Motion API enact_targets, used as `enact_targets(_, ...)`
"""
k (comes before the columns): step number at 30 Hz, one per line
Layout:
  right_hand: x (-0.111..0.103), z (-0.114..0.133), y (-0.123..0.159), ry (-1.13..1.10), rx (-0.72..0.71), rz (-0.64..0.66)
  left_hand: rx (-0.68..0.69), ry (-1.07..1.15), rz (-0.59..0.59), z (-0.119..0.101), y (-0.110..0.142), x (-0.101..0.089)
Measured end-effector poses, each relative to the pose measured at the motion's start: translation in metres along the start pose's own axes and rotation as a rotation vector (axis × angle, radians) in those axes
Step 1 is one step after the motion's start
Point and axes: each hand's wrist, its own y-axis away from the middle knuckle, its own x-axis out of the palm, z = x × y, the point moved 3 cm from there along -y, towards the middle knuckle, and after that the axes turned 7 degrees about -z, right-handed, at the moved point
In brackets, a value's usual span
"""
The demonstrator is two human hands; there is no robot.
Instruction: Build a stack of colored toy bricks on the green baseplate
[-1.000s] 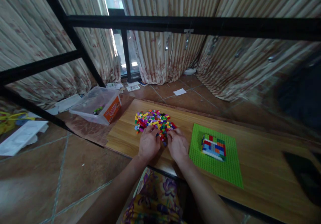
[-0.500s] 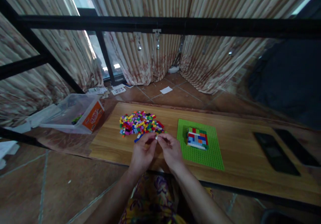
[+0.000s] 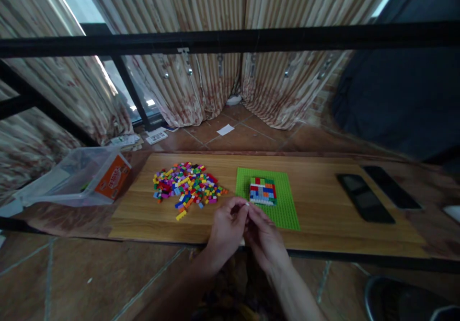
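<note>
My left hand (image 3: 228, 223) and my right hand (image 3: 264, 230) meet at the fingertips, both closed in a pinch on a small white toy brick (image 3: 247, 204), mostly covered by the fingers. They are over the left front edge of a green baseplate (image 3: 287, 199). On that plate sits a low block of built-up bricks (image 3: 263, 191), with a multicoloured top and a white strip along its near side. To the left of my hands lies a loose pile of coloured bricks (image 3: 189, 182).
All this rests on a low wooden table (image 3: 316, 191). Two dark flat phone-like objects (image 3: 364, 197) lie at its right. A clear plastic bin (image 3: 72, 177) with an orange label stands off the left end. A black rail (image 3: 215, 40) crosses beyond the table, before striped curtains.
Both hands have moved right with the white brick, from in front of the loose pile to the baseplate's edge. More of the pile now shows. The camera view has shifted slightly.
</note>
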Motion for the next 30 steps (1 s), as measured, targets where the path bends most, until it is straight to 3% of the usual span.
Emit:
enact_targets(5,-0.042,0.021,-0.005,0.111,-0.144,-0.16,0.187,-0.323,0.074,0.003,-0.013,0.03)
enact_targets(9,-0.078,0.04,-0.006,0.125,-0.229,-0.29,0.322,-0.457,0.142,0.009,-0.025,0.054)
enact_targets(12,-0.093,0.053,-0.006,0.127,-0.275,-0.334,0.404,-0.535,0.151,0.013,-0.028,0.066)
enact_targets(23,-0.102,0.076,-0.015,0.181,-0.347,-0.365,0.46,-0.637,0.079,0.02,-0.03,0.077)
enact_targets(30,-0.087,0.081,-0.041,0.534,-0.499,-0.276,0.435,-0.66,0.051,0.02,-0.032,0.08)
